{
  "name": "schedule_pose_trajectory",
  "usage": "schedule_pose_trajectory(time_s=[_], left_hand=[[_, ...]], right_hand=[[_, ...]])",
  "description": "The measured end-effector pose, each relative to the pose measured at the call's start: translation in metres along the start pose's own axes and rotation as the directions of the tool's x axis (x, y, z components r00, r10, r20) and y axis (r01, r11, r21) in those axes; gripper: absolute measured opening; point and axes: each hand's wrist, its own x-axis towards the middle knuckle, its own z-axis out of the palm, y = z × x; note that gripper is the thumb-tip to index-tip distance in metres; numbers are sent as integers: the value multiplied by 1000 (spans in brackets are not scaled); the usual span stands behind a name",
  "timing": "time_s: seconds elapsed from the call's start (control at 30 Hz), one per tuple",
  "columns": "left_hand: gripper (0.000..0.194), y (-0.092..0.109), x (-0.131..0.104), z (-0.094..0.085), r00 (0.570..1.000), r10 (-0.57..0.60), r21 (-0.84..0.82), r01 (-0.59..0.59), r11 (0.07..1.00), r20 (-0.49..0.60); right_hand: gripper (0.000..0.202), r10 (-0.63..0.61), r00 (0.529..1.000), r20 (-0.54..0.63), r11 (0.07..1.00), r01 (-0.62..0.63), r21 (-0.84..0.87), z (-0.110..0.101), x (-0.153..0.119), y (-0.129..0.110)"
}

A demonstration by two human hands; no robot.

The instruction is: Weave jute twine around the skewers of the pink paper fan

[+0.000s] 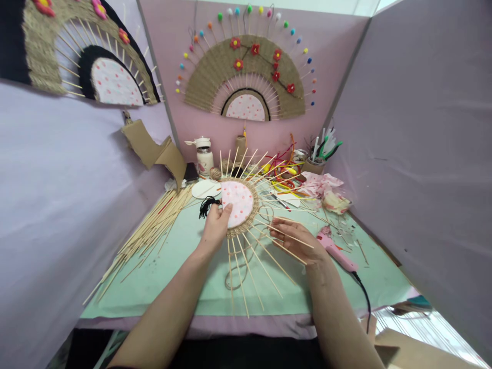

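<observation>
Fan (pixel 239 201) lies between the hands (pixel 217 225), pinched by the left.

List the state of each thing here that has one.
Left hand: gripping the fan.
Fan: sticks splayed outward.
Right hand: fingers partly curled among the sticks; grip unclear.
Cord: loosely looped.
Loose stick pile: spread lengthwise on the table.
Glue gun: lying down.
Bottle: upright.
Pink cloth: crumpled.
Cardboard: bent.

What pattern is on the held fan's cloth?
The cloth has reddish dots on pale pink; head view.
</observation>
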Motion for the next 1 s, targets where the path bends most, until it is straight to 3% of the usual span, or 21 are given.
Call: schedule_pose_trajectory(time_s=[1.0], left_hand=[[32, 4, 0, -3, 1000, -3, 41, 3, 999, -20]], right_hand=[[35, -66, 995, -68, 998, 67, 6, 6, -1, 3]])
